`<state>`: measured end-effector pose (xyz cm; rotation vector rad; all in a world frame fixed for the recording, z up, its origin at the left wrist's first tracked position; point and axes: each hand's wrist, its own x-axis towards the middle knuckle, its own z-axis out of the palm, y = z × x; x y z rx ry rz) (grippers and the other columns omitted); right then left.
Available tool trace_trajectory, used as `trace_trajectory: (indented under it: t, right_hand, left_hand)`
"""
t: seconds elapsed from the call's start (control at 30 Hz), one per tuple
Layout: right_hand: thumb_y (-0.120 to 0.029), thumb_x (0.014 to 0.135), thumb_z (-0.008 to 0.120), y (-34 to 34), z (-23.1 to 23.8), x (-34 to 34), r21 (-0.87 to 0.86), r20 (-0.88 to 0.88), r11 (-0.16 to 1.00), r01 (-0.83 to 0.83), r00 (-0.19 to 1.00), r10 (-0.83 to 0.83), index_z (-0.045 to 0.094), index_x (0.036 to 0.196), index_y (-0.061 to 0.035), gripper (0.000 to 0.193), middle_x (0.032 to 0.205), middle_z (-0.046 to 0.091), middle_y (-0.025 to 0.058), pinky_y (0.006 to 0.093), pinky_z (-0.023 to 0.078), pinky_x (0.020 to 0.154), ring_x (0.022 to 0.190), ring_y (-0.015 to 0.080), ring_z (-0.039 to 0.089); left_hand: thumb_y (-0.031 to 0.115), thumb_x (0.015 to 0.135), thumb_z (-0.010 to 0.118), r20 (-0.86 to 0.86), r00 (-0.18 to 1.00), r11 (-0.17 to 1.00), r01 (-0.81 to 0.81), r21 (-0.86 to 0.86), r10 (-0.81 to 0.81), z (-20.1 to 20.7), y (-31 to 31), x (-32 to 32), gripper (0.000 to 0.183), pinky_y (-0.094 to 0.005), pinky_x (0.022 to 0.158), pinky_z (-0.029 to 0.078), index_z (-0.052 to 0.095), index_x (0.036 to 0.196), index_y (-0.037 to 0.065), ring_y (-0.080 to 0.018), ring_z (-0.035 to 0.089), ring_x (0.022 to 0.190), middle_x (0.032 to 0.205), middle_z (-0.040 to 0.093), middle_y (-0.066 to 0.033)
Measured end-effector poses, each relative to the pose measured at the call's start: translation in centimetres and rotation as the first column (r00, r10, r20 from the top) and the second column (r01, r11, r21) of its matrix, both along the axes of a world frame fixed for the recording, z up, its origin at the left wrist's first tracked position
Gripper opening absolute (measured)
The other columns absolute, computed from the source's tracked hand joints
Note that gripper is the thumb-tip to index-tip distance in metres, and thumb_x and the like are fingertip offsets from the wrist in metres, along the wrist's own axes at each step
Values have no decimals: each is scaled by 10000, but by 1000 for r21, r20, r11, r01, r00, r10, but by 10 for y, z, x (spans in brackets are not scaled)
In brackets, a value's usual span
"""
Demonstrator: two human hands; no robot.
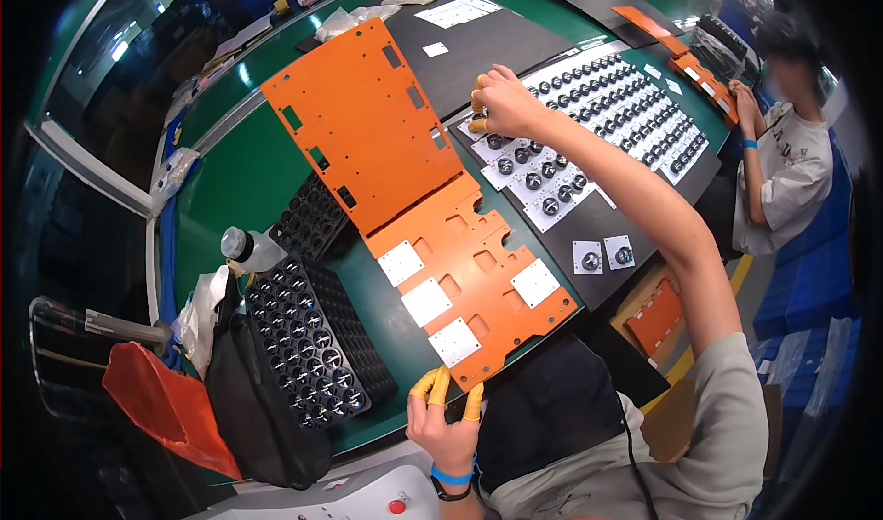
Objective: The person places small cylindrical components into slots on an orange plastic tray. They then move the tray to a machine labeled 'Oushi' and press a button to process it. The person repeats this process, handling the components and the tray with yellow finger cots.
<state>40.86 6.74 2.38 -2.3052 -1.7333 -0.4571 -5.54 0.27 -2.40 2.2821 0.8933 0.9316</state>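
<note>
- Orange two-panel fixture (pixel 409 184) lies open, stretching from eleven to six o'clock.
- Four white square boards (pixel 426 301) rest flat on its lower panel.
- White boards with black round components (pixel 589 111) fill rows toward two o'clock.

Before you on bench (pixel 221 189): near panel (pixel 501 285), far panel (pixel 359 134) behind it. Four plates (pixel 426 301) on near panel: three along your left, one at right. Left of near panel: front tray stack (pixel 303 341); bottle (pixel 260 249) and rear tray (pixel 313 212) behind it. Right of panels: mat (pixel 607 290) carrying board array (pixel 602 111), two separate boards (pixel 589 259) nearer you. Co-worker (pixel 786 175) far right.
</note>
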Motion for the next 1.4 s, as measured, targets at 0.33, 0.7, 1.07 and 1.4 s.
trace_trajectory:
  t: [0.33, 0.7, 1.07, 1.4]
  right_hand:
    - [-365, 793, 800, 1, 5, -8, -54, -37, 998, 17, 999, -19, 721, 907, -35, 358, 947, 616, 141, 447, 340, 1125, 1042, 308, 577]
    - [-283, 868, 719, -138, 42, -76, 121, 38, 993, -11, 999, 7, 708, 796, -40, 253, 813, 640, 109, 427, 439, 985, 865, 302, 615]
    - [-255, 754, 829, -279, 33, -144, -60, -264, 985, 160, 949, -170, 670, 888, -23, 311, 913, 616, 112, 394, 461, 914, 946, 307, 598]
    - [-86, 757, 744, -271, 5, -111, 61, -202, 998, 17, 979, -4, 696, 1028, -24, 282, 986, 629, 126, 411, 454, 934, 1006, 310, 594]
  left_hand:
    - [230, 709, 892, 10, 1000, 1000, -8, -6, 8, 5, -1, 2, 476, -306, 569, 429, 726, 1104, 23, -227, 579, 762, 1017, 657, -88]
    - [329, 758, 870, 15, 999, 999, -37, -2, 37, 0, -5, 1, 475, -323, 530, 428, 730, 1087, 17, -270, 617, 832, 1022, 662, -96]
    - [304, 795, 834, 26, 999, 998, -42, 50, 41, -2, -10, 4, 432, -341, 585, 415, 721, 1089, 10, -264, 555, 747, 1021, 665, -101]
    - [183, 791, 832, 46, 998, 997, -33, 70, 30, 6, -14, 5, 408, -312, 627, 422, 705, 1123, -16, -206, 471, 681, 1007, 645, -100]
